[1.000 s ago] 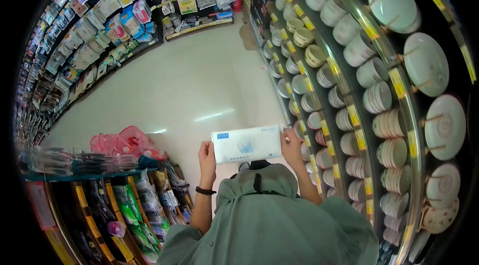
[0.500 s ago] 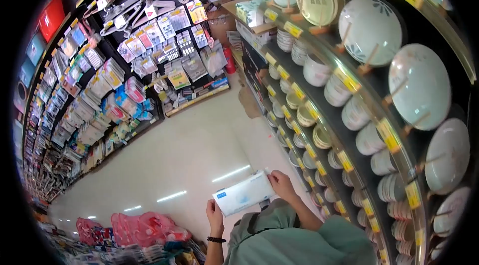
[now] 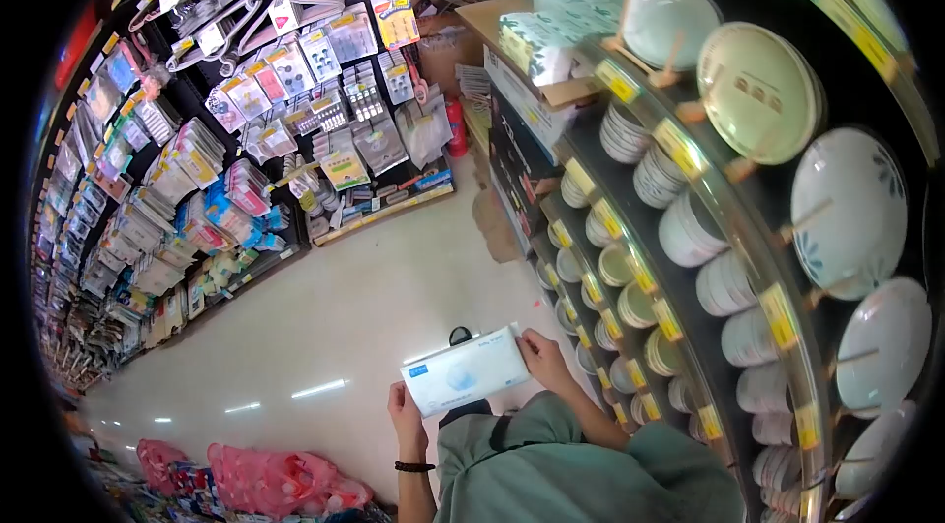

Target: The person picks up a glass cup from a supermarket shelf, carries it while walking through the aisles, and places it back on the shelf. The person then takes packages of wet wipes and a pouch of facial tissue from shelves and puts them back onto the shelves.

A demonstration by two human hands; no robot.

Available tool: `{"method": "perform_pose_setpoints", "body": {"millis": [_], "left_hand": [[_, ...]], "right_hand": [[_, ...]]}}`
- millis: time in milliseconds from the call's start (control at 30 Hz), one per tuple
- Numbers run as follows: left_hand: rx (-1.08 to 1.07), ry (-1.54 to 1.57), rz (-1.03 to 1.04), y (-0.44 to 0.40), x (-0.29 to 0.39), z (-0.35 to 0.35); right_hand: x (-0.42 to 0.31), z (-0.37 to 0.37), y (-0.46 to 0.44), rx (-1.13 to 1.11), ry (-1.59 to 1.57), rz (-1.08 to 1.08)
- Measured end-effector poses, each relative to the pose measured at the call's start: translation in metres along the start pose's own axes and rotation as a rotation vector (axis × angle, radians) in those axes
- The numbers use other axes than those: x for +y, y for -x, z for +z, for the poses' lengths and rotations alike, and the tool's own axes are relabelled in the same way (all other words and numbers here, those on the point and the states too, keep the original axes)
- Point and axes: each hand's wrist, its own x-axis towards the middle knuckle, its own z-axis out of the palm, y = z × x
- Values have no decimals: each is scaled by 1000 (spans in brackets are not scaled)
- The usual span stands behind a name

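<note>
A white tissue pack [image 3: 466, 371] with a small blue label and pale blue print is held flat in front of my body. My left hand [image 3: 405, 410] grips its left end, thumb and fingers closed on the edge. At the opposite end my right hand [image 3: 542, 359] pinches the upper right corner. The print on the pack faces up, and its fine lettering is too small to read. A dark beaded bracelet [image 3: 414, 467] is on my left wrist.
Shelves of bowls [image 3: 689, 228] and upright plates [image 3: 849, 213] curve along my right. Hangers [image 3: 305, 11] and hanging packets [image 3: 187, 154] fill racks ahead and left. Pink plastic bags [image 3: 281, 479] lie low on the left. A carton [image 3: 566, 95] and a red fire extinguisher [image 3: 456, 126] stand ahead.
My view has moved forward along the aisle, so the plate shelves appear nearer and further right. Both hands still hold the pack, which now sits slightly further left and flatter in view.
</note>
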Motion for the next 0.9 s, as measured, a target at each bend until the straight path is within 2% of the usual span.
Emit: {"method": "perform_pose_setpoints", "body": {"millis": [133,267,367,400,533,633,733,800,900], "left_hand": [[-48,144,-130,-88,12,12],[-62,61,-146,-173,65,44],[-259,78,5,-237,103,66],[-284,137,-61,-260,115,72],[-381,130,-94,-329,158,97],[-433,3,-32,-364,188,120],[-516,-59,-21,-406,208,148],[-514,-80,98,-441,215,168],[-468,-176,289,-486,250,214]], "right_hand": [[-8,22,-77,-1,-20,28],[-42,38,-170,72,32,-30],[-60,52,-240,107,25,-100],[-68,57,-264,117,-8,-115],[-109,54,-338,135,-83,-212],[-150,45,-373,145,-136,-183],[-154,46,-409,200,-183,-178],[-160,33,-437,187,-143,-183],[-168,21,-485,371,21,-373]]}}
